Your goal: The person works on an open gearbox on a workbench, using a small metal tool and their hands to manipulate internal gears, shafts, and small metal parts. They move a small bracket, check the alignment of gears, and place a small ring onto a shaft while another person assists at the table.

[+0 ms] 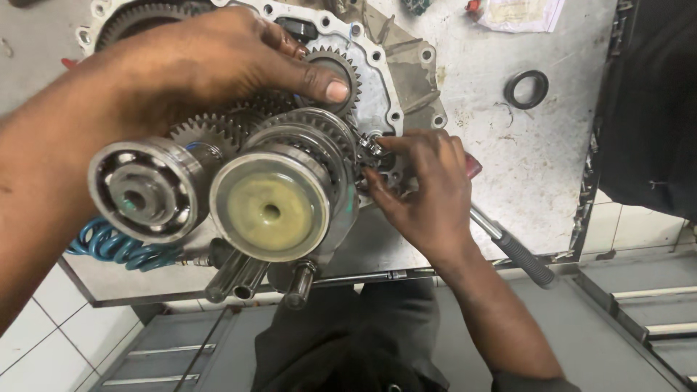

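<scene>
Now left hand [218,62] spread on gears [218,131]; right hand [428,192] pinching clip [370,147] (small).

— How does your light look?
— Even and bright from overhead; soft shadows fall under your hands, and the steel bench [523,167] shows a pale sheen toward its right edge.
— Any blur?
— Your left forearm, close to the lens, is soft. The bearing faces [145,190] glint. Lines bow slightly at the frame's edges.
</scene>
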